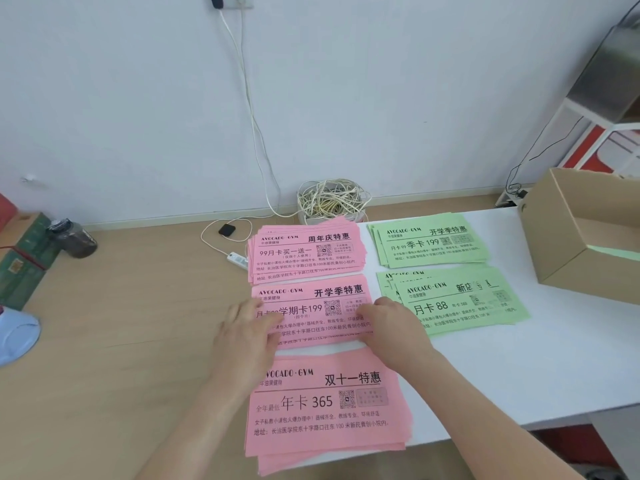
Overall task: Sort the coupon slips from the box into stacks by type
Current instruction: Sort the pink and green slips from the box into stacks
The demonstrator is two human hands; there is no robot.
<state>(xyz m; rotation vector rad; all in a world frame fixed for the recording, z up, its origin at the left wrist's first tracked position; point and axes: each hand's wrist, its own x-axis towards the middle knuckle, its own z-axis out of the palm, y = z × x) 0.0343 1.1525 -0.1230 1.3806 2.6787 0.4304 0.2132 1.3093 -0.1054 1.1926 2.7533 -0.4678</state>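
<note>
Five stacks: three pink, two green, all lying flat;
Mid pink (322, 308): both hands are on it;
Left hand (247, 336): flat on its left edge, fingers straight, pressing down;
Right hand (388, 323): fingers laid over its right edge, pinching nothing;
Far pink (304, 251): just beyond it;
Near pink (325, 403): just this side;
Greens: far green (433, 244) and near green (460, 303), to its right;
Box (561, 244): further right, open.

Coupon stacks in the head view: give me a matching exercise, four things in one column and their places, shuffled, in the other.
1. 365 pink stack
2. 199 pink stack
3. 88 green stack
4. cardboard box

A. far right on the white table
B. under the left hand and right hand
C. nearest the person
D. just right of the right hand

Pairs: 1-C, 2-B, 3-D, 4-A.
</note>
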